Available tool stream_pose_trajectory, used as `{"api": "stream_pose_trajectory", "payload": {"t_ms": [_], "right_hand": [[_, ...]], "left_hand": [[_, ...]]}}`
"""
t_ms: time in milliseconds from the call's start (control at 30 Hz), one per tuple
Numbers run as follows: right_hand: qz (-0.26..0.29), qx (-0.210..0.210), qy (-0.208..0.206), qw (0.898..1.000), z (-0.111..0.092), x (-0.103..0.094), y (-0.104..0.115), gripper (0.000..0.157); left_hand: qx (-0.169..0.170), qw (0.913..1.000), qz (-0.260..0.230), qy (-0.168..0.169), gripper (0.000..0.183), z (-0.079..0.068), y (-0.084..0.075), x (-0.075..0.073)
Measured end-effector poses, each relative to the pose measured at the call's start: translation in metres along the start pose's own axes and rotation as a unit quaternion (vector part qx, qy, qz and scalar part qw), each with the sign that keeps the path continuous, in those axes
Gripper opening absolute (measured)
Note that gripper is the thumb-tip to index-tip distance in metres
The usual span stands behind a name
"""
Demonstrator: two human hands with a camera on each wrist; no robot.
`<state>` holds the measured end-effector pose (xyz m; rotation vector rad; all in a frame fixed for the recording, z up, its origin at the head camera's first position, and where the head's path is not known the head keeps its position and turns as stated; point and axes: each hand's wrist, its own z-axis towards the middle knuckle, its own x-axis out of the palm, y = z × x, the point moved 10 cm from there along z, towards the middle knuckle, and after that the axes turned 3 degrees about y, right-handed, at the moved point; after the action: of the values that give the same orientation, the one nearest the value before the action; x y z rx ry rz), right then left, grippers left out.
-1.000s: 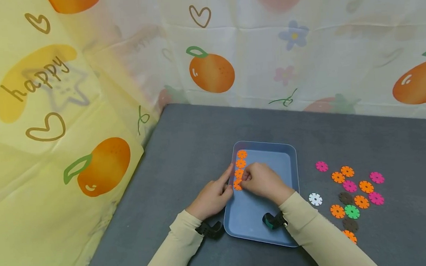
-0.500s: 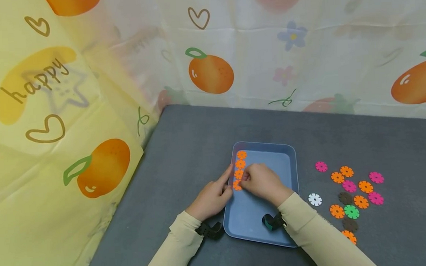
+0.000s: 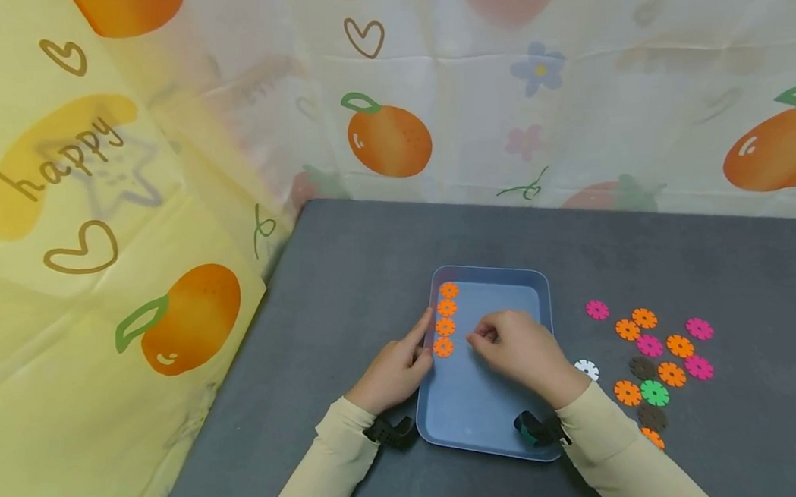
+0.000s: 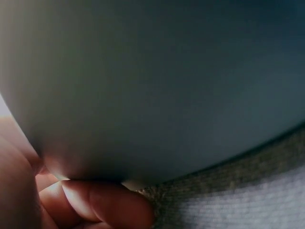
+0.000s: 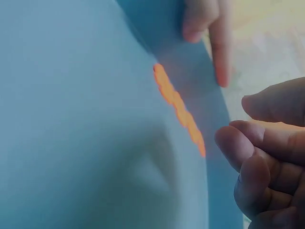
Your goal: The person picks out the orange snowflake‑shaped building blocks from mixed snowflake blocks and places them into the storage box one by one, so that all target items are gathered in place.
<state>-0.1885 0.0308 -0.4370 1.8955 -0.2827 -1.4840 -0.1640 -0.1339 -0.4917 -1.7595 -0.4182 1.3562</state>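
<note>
My left hand (image 3: 388, 376) holds the left side of the blue tray (image 3: 472, 411), with index finger and thumb at the rim. In the left wrist view, curled fingers (image 4: 107, 205) lie against the tray's underside or outer wall. Several orange notched discs (image 3: 443, 347), like snowflake building pieces, lie flat in a column along the tray's left inner wall. Over the tray, just right of the lowest disc, is my right hand (image 3: 521, 355). Its fingers are loosely curled, and the right wrist view shows a gap between thumb and fingertips with nothing in it.
Right of the tray, loose discs are scattered on the grey table (image 3: 344, 267): several orange (image 3: 672, 375), several pink (image 3: 596, 310), two dark brown (image 3: 643, 368), one green (image 3: 655, 393) and one white (image 3: 586, 370), partly near my right forearm. A patterned cloth (image 3: 458, 115) hangs behind.
My right hand has let go of the lowest orange disc and moved right, away from it. That disc now shows whole. The left hand stays on the tray's side.
</note>
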Motion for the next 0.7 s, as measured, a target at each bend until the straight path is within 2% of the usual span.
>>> {"api": "stream_pose_trajectory", "payload": {"t_ms": [133,367,700], "right_hand": [[-0.004,0.014,-0.015,1.000,-0.020,-0.014,-0.007,0.014],[0.002,0.058,-0.020,0.998,-0.056,-0.032,-0.035,0.015],[0.000,0.142,-0.006,0.990,-0.101,-0.049,-0.104,0.024]], "left_hand": [[-0.019,0.9998,0.003,0.005,0.073,-0.001,-0.002,-0.001],[-0.023,0.9997,-0.002,0.007,0.072,-0.002,0.000,0.001],[-0.022,0.9997,0.000,0.005,0.072,-0.002,-0.001,0.001]]}}
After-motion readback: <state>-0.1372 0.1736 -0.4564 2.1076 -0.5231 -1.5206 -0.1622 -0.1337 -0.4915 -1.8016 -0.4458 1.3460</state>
